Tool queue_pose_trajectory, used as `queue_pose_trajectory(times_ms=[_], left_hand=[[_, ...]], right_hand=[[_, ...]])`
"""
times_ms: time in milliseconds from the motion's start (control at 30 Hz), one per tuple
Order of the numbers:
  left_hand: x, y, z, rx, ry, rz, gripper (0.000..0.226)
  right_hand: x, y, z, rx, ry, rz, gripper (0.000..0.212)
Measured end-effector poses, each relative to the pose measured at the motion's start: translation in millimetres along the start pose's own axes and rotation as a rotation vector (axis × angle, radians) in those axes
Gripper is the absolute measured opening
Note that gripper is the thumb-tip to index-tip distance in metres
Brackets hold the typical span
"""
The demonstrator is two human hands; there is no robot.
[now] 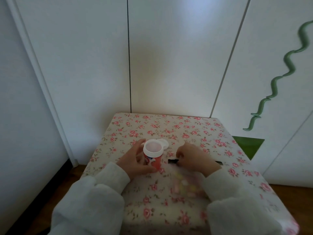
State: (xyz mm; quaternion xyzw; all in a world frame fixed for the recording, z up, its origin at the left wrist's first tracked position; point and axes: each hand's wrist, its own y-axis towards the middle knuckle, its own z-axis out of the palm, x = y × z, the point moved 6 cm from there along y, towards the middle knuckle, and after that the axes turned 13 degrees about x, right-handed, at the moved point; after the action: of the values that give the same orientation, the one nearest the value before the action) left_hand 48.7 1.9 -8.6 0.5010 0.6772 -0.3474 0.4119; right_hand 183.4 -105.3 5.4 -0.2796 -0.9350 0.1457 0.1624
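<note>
Pale sleeves [94, 200] up front; the right hand [191, 156] pinches the black top strip of the sweet bag [184, 184], probably opening it. The left hand [135, 160] grips the open jar [153, 155] in the middle of the table [169, 126], likely steadying it for filling.

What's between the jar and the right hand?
Head view: between jar and right hand, floral cloth and the end of a black strip running under that hand.

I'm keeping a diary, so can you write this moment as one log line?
left grip: holds jar | right grip: grips bag top | jar: open, upright | lid: on table behind jar
</note>
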Motion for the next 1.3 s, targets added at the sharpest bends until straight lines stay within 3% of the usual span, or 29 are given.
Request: queue_pose_trajectory(times_ms=[100, 233, 300, 400, 567, 833, 1067, 1233, 1300], left_hand=[[-5, -17, -9, -0.216, 0.062, 0.006, 0.116], [-43, -31, -9, -0.447, 0.445, 0.297, 0.076], [-62, -26, 1, -0.423, 0.624, 0.357, 0.058], [-82, -8, 22, -0.288, 0.848, 0.280, 0.039], [-93, 10, 35, -0.235, 0.828, 0.239, 0.029], [-87, 2, 34, -0.304, 0.786, 0.193, 0.023], [-86, 3, 34, -0.328, 0.740, 0.190, 0.023], [-88, 0, 35, -0.395, 0.675, 0.228, 0.021], [-91, -1, 38, -0.413, 0.661, 0.256, 0.019]], right_hand=[[4, -6, 1, -0.068, -0.016, -0.040, 0.010], [7, -20, -3, -0.124, 0.140, -0.169, 0.006], [13, -32, -13, -0.191, 0.223, -0.283, 0.011], [23, -52, -31, -0.343, 0.246, -0.452, 0.015], [21, -75, -44, -0.510, 0.151, -0.554, 0.010], [-52, -85, -46, -0.740, 0.076, -0.157, 0.012], [-70, -78, -45, -0.795, 0.073, 0.032, 0.018], [-46, -96, -50, -0.963, 0.113, 0.062, 0.018], [-31, -92, -48, -0.848, 0.261, 0.076, 0.029]])
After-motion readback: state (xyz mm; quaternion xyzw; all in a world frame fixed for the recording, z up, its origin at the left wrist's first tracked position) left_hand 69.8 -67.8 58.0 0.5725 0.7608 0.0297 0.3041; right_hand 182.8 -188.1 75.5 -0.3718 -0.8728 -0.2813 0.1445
